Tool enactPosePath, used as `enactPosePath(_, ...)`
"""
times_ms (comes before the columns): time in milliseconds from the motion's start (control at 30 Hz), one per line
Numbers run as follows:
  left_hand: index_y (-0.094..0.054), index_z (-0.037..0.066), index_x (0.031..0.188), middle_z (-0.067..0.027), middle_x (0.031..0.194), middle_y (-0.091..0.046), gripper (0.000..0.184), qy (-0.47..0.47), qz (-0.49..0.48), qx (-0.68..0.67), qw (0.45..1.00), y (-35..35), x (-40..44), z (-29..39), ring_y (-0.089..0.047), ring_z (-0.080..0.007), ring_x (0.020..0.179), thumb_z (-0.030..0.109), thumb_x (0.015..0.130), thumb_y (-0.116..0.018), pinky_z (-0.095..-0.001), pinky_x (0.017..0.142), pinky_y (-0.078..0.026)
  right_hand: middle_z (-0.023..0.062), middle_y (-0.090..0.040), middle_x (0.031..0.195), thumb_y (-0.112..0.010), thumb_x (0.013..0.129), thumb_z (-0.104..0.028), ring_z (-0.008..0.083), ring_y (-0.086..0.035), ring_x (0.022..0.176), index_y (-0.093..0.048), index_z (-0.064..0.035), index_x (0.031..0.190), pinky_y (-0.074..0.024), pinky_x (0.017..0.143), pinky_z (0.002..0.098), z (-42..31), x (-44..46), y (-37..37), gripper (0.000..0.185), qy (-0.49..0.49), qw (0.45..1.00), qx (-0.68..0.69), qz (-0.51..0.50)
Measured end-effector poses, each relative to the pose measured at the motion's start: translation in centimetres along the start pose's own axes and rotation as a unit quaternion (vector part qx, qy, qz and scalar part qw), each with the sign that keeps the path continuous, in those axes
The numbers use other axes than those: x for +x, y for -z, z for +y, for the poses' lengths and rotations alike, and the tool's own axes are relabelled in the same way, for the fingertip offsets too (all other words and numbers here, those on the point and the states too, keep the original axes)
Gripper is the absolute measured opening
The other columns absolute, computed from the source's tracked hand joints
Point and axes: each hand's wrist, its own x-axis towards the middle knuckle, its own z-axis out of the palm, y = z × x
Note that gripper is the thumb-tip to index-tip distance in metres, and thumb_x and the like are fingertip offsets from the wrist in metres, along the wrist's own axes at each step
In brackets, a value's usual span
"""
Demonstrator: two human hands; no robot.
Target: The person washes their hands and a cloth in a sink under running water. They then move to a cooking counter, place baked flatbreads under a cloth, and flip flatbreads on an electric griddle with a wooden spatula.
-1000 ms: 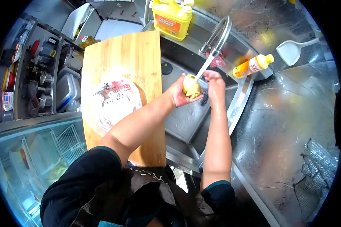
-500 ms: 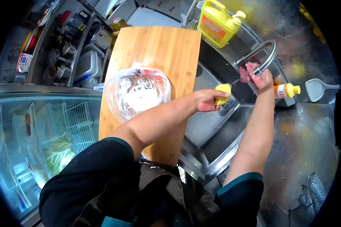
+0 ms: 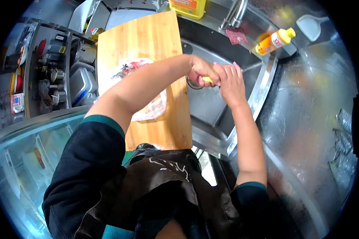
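Over the sink, my left hand [image 3: 201, 72] is closed around a yellow sponge [image 3: 207, 79], which shows only in small patches between the fingers. My right hand [image 3: 231, 83] meets it from the other side, its fingers bent over the sponge and against the left hand. Beneath both hands lies the grey sink basin [image 3: 205, 105]. Left of them, a wooden cutting board [image 3: 147, 34] spans part of the sink. On the board rests a clear plastic bag [image 3: 157, 107] with red and black print, partly hidden by my left forearm.
A dark red cloth [image 3: 236, 36] lies at the sink's back edge below the metal faucet [image 3: 235, 14]. Beside it is a yellow-orange bottle [image 3: 273, 42]. A yellow jug [image 3: 189, 8] stands behind the sink, and a white scoop [image 3: 310, 27] lies at the right. Shelves with containers [image 3: 83, 77] are at left.
My right hand has left the red cloth by the faucet and come to the sponge in my left hand. The cloth stays at the sink's edge. The view has shifted.
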Motion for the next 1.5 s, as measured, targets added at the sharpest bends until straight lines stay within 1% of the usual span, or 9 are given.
enactPosePath(167, -0.056, 0.018, 0.073, 0.0075, 0.058, -0.04, 0.015, 0.018, 0.089, 0.253, 0.963, -1.1, 1.0, 1.0, -0.033, -0.0027, 0.045, 0.018, 0.079, -0.069, -0.0208, 0.038, -0.022, 0.0097, -0.062, 0.095, -0.065, 0.077, -0.012, 0.0278, -0.058, 0.098, -0.051, -0.0084, 0.105, -0.0404, 0.097, 0.0417, 0.2, 0.6, 1.2, 0.032, -0.032, 0.993, -0.069, -0.086)
enactPosePath(367, -0.067, 0.007, 0.087, -0.0174, 0.085, -0.069, 0.022, -0.065, 0.301, 0.727, 0.614, -3.3, 3.4, 0.8, -0.066, -0.0349, 0.075, 0.027, 0.078, -0.065, -0.0437, 0.068, -0.051, 0.0213, -0.066, 0.081, -0.063, 0.079, -0.012, 0.0375, -0.066, 0.072, -0.046, 0.0015, 0.105, -0.0539, 0.071, 0.0441, 0.4, -0.1, 0.6, 0.034, -0.203, 0.963, 0.035, -0.173)
enactPosePath(467, -0.066, 0.009, 0.093, -0.0179, 0.092, -0.069, 0.022, -0.149, 0.374, 0.706, 0.582, -4.6, 2.8, -0.5, -0.066, -0.0367, 0.085, 0.027, 0.079, -0.064, -0.0464, 0.075, -0.051, 0.0168, -0.065, 0.081, -0.066, 0.078, -0.012, 0.03, -0.065, 0.067, -0.049, 0.0027, 0.107, -0.0545, 0.07, 0.0398, 0.8, 1.3, 2.8, 0.036, -0.381, 0.797, 0.288, -0.37)
enactPosePath(567, -0.062, 0.011, 0.107, -0.0173, 0.098, -0.068, 0.031, -0.191, 0.38, 0.664, 0.614, -4.9, 2.5, -0.6, -0.065, -0.0359, 0.091, 0.026, 0.08, -0.065, -0.0455, 0.077, -0.051, 0.0136, -0.064, 0.089, -0.066, 0.08, -0.009, 0.0229, -0.064, 0.075, -0.054, 0.002, 0.114, -0.054, 0.076, 0.0371, 1.9, -1.5, 2.3, 0.038, -0.437, 0.697, 0.499, -0.272)
enactPosePath(767, -0.063, 0.009, 0.08, -0.0026, 0.071, -0.059, 0.015, -0.103, 0.347, 0.265, 0.894, -4.5, 0.7, 1.0, -0.051, -0.0118, 0.051, 0.022, 0.077, -0.071, -0.0271, 0.044, -0.04, 0.0103, -0.051, 0.129, -0.061, 0.078, 0.0, 0.0239, -0.052, 0.118, -0.042, -0.0116, 0.141, -0.0362, 0.107, 0.0462, -2.5, -2.3, 5.7, 0.067, -0.202, 0.978, 0.009, 0.058)
enactPosePath(1000, -0.053, 0.014, 0.07, 0.0054, 0.061, -0.043, 0.017, -0.013, 0.128, 0.145, 0.981, -6.2, -2.7, 2.3, -0.036, -0.0026, 0.047, 0.012, 0.079, -0.068, -0.0184, 0.04, -0.025, 0.0088, -0.05, 0.125, -0.062, 0.076, -0.003, 0.0265, -0.046, 0.125, -0.042, -0.0152, 0.139, -0.0282, 0.112, 0.0502, -3.2, -0.5, 4.5, 0.067, -0.021, 0.991, -0.038, 0.126)
enactPosePath(1133, -0.057, 0.01, 0.068, 0.0018, 0.059, -0.046, 0.013, -0.006, 0.212, 0.405, 0.89, -8.1, -2.7, 4.1, -0.041, -0.0088, 0.048, 0.011, 0.077, -0.067, -0.0252, 0.041, -0.03, 0.0071, -0.057, 0.099, -0.063, 0.076, -0.012, 0.0234, -0.059, 0.097, -0.051, -0.0093, 0.114, -0.0458, 0.089, 0.0373, -1.7, -0.1, 4.6, 0.04, -0.049, 0.986, -0.158, 0.021)
enactPosePath(1267, -0.07, 0.003, 0.084, -0.0136, 0.084, -0.07, 0.02, -0.119, 0.227, 0.777, 0.575, -4.3, 2.2, 3.7, -0.067, -0.029, 0.076, 0.02, 0.077, -0.064, -0.0424, 0.068, -0.051, 0.0143, -0.063, 0.084, -0.059, 0.08, -0.011, 0.0334, -0.066, 0.077, -0.049, -0.0059, 0.101, -0.0508, 0.072, 0.0429, -1.6, 0.3, 4.7, 0.024, -0.136, 0.973, -0.174, -0.063)
enactPosePath(1500, -0.064, 0.005, 0.101, -0.0164, 0.091, -0.07, 0.023, -0.133, 0.36, 0.767, 0.515, -8.7, -0.2, 4.2, -0.069, -0.0323, 0.089, 0.022, 0.087, -0.056, -0.0464, 0.076, -0.054, 0.0285, -0.066, 0.091, -0.055, 0.082, -0.012, 0.0447, -0.065, 0.09, -0.051, 0.0032, 0.098, -0.0509, 0.08, 0.0519, -2.9, 0.8, 5.6, 0.022, -0.375, 0.922, 0.044, -0.085)
